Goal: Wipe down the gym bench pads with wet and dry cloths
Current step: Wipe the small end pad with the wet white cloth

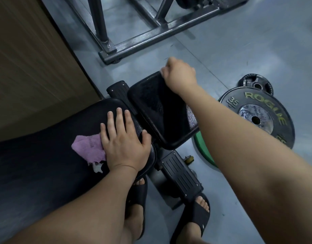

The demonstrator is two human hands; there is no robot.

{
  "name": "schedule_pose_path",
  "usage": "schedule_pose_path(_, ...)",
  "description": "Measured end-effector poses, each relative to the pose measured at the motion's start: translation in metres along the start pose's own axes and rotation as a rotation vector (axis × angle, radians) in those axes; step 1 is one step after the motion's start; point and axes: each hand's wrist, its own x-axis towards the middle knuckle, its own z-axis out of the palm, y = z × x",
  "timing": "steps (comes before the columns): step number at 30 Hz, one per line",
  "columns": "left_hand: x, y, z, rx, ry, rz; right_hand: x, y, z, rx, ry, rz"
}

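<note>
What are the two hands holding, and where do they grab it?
The right hand seems to grip a dark cloth by its far end. The left hand grips nothing; it presses flat on the pink cloth.

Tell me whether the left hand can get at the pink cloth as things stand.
Probably yes: the left hand lies flat on the bench pad, its edge touching the pink cloth, nothing between them.

Your pads [46, 164] show glossy, smooth black upholstery. The pink cloth [88, 148] is fluffy terry; the black cloth [151, 97] is matt and coarse. The frame [151, 35] is grey metal, speckled finish.
</note>
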Motion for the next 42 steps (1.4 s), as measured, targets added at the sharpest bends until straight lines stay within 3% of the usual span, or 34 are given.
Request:
schedule_pose_path(2,0.000,0.000,0.000,0.001,0.002,0.003,-0.003,0.023,-0.005,0.075,-0.010,0.060)
schedule_pose_path(6,0.001,-0.001,0.001,-0.002,0.007,0.000,-0.071,0.040,-0.010,0.032,0.057,-0.207)
schedule_pose_path(11,0.001,0.000,0.000,0.008,0.010,0.001,-0.123,0.055,-0.016,-0.045,-0.046,-0.529)
schedule_pose_path(15,0.000,0.000,0.000,-0.006,0.007,0.002,-0.068,0.052,-0.020,-0.062,0.041,-0.280)
schedule_pose_path(17,0.000,0.000,0.001,-0.004,0.008,0.002,-0.068,0.042,-0.016,-0.086,0.068,-0.247)
schedule_pose_path(19,0.000,0.000,0.002,0.002,0.014,0.002,-0.098,0.029,-0.012,-0.044,0.095,-0.375)
schedule_pose_path(24,0.001,-0.001,0.002,0.008,0.025,0.007,-0.167,0.044,-0.023,-0.012,-0.142,-0.840)
schedule_pose_path(26,0.000,0.000,0.003,0.009,0.021,0.008,-0.147,0.060,-0.025,-0.045,-0.064,-0.762)
schedule_pose_path(30,0.000,-0.001,0.001,0.002,0.017,0.009,-0.143,0.059,-0.014,-0.004,0.178,-0.386)
schedule_pose_path(35,-0.001,-0.001,0.002,-0.001,0.013,0.012,-0.207,0.035,-0.008,-0.019,0.074,-0.636)
schedule_pose_path(39,-0.001,0.000,0.002,-0.012,0.013,0.015,-0.191,0.047,-0.016,-0.037,0.130,-0.561)
schedule_pose_path(42,-0.001,-0.001,0.002,-0.006,0.013,0.018,-0.180,0.036,-0.010,0.053,0.055,-0.641)
